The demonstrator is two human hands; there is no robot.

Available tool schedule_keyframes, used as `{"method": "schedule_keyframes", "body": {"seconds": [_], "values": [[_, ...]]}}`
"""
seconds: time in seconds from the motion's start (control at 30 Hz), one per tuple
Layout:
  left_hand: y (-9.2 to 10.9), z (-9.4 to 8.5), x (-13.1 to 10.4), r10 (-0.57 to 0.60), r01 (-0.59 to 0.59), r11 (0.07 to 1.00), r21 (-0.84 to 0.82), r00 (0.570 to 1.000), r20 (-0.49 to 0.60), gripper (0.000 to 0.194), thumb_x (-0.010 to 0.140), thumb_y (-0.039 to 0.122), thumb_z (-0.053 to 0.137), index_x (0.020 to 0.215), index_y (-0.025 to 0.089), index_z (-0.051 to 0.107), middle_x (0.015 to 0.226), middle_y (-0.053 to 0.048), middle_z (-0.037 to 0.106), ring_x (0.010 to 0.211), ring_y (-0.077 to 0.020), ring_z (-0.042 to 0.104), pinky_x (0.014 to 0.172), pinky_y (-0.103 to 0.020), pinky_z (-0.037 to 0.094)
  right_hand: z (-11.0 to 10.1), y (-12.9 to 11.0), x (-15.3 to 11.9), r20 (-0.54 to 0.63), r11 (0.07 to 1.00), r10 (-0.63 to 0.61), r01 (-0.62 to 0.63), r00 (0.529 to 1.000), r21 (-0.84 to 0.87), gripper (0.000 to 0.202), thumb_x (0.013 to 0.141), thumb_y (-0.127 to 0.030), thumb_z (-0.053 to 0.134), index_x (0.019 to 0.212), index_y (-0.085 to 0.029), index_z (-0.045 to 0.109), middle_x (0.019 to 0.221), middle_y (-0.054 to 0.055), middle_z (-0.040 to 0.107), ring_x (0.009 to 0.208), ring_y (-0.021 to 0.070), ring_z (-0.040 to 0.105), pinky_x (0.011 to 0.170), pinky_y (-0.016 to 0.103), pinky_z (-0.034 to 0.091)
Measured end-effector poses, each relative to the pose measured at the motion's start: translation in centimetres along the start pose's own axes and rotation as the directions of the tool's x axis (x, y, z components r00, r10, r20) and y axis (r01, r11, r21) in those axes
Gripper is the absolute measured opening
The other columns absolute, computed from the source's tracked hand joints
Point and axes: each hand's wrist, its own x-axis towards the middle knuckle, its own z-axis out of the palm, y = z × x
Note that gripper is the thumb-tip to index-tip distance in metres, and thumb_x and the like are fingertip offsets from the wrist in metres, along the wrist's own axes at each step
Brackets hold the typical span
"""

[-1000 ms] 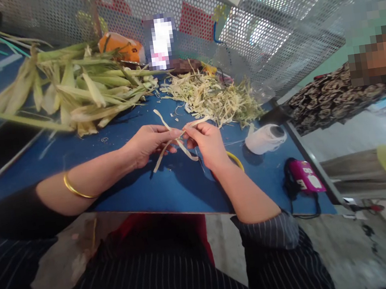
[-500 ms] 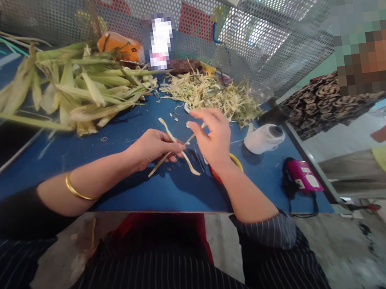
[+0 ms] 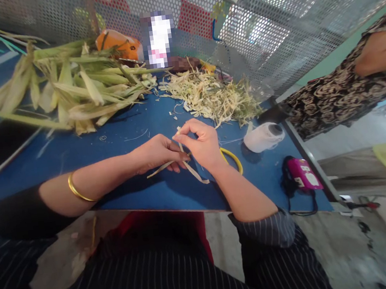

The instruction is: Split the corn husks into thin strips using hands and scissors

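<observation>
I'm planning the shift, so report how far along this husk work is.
Looks done: the small heap of narrow, shredded pieces, though these may be trimmings. In hand: crossed husk strips, pinched by the left hand and right hand; they do not look finished. Apparently left: the larger pile of wide husks, seemingly unworked. No total can be judged.

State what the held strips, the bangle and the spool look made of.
Strips: probably dried leaf, matte; pale and fibrous like the leaves behind.
Bangle: apparently polished gold-coloured metal, from its bright shine; solid or plated, unclear.
Spool: likely white thread, fibre unclear, wound round a dark core.
</observation>
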Motion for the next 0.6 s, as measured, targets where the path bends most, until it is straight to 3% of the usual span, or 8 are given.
{"method": "schedule_keyframes", "body": {"seconds": [0.13,0.2,0.3,0.33,0.4,0.47,0.53,0.6], "values": [[0.2,-0.1,-0.1,-0.031,0.03,0.999,-0.029,0.999,-0.019,0.018,0.07,0.031,0.073,0.069,0.014,0.075,0.069,-0.008,0.072,0.055,-0.012,0.062,0.056,-0.023,0.05,-0.1,0.4,0.1,-0.031,0.997,-0.033,0.031,0.999,-0.073,0.014,0.08,-0.022,0.066,0.067,-0.021,0.062,0.075,-0.001,0.065,0.076,0.0143,0.06,0.08,0.031,0.046],[0.3,-0.3,0.0,-0.058,0.049,0.993,-0.105,0.995,-0.083,0.022,0.068,0.035,0.075,0.076,0.015,0.076,0.075,-0.009,0.074,0.056,-0.0126,0.063,0.056,-0.023,0.05,-0.7,1.1,0.5,-0.132,0.994,-0.005,-0.009,0.991,-0.105,0.006,0.082,-0.028,0.064,0.082,-0.022,0.066,0.091,0.002,0.067,0.09,0.0166,0.061,0.088,0.033,0.045],[0.5,-0.7,0.1,-0.076,0.036,0.975,-0.221,0.982,-0.171,0.03,0.066,0.041,0.077,0.081,0.015,0.077,0.08,-0.012,0.074,0.059,-0.0141,0.065,0.058,-0.024,0.051,-1.6,2.3,1.1,-0.325,0.98,0.197,-0.198,0.925,0.03,0.029,0.081,-0.038,0.064,0.104,-0.022,0.063,0.1,0.005,0.065,0.091,0.0163,0.06,0.085,0.033,0.047],[0.5,-0.8,0.1,-0.079,0.03,0.969,-0.246,0.979,-0.19,0.032,0.067,0.043,0.077,0.081,0.015,0.077,0.081,-0.013,0.074,0.06,-0.0146,0.066,0.059,-0.024,0.051,-1.7,2.5,1.2,-0.296,0.952,0.304,-0.281,0.905,0.121,0.032,0.08,-0.043,0.064,0.103,-0.021,0.063,0.093,0.004,0.065,0.082,0.0147,0.06,0.078,0.031,0.048],[0.4,-1.0,0.2,-0.079,0.021,0.96,-0.279,0.976,-0.201,0.035,0.068,0.047,0.075,0.083,0.015,0.077,0.085,-0.014,0.074,0.063,-0.0155,0.067,0.06,-0.024,0.052,-1.7,2.8,1.2,-0.078,0.871,0.45,-0.417,0.89,0.26,0.032,0.079,-0.049,0.062,0.092,-0.019,0.065,0.078,0.001,0.062,0.065,0.011,0.056,0.065,0.027,0.048],[0.3,-1.1,0.2,-0.085,0.029,0.954,-0.298,0.981,-0.176,0.037,0.07,0.049,0.073,0.085,0.015,0.076,0.089,-0.014,0.074,0.067,-0.017,0.069,0.062,-0.024,0.052,-1.3,2.6,1.0,0.136,0.825,0.451,-0.47,0.882,0.314,0.031,0.078,-0.049,0.064,0.08,-0.018,0.066,0.069,-0.001,0.061,0.058,0.009,0.051,0.06,0.025,0.045],[0.2,-1.2,0.2,-0.081,0.037,0.959,-0.279,0.986,-0.148,0.038,0.07,0.049,0.073,0.085,0.014,0.076,0.089,-0.014,0.075,0.068,-0.0176,0.069,0.061,-0.025,0.052,-0.9,2.3,0.7,0.18,0.83,0.405,-0.443,0.897,0.338,0.027,0.076,-0.045,0.067,0.074,-0.018,0.066,0.065,-0.002,0.061,0.056,0.0085,0.051,0.058,0.024,0.044],[0.2,-1.1,0.2,-0.079,0.04,0.97,-0.241,0.984,-0.157,0.035,0.067,0.047,0.076,0.079,0.013,0.075,0.083,-0.013,0.074,0.064,-0.0168,0.068,0.059,-0.025,0.052,-0.5,2.0,0.5,0.141,0.848,0.383,-0.408,0.913,0.339,0.023,0.077,-0.041,0.067,0.071,-0.018,0.067,0.063,-0.002,0.061,0.055,0.0088,0.052,0.057,0.024,0.044]]}}
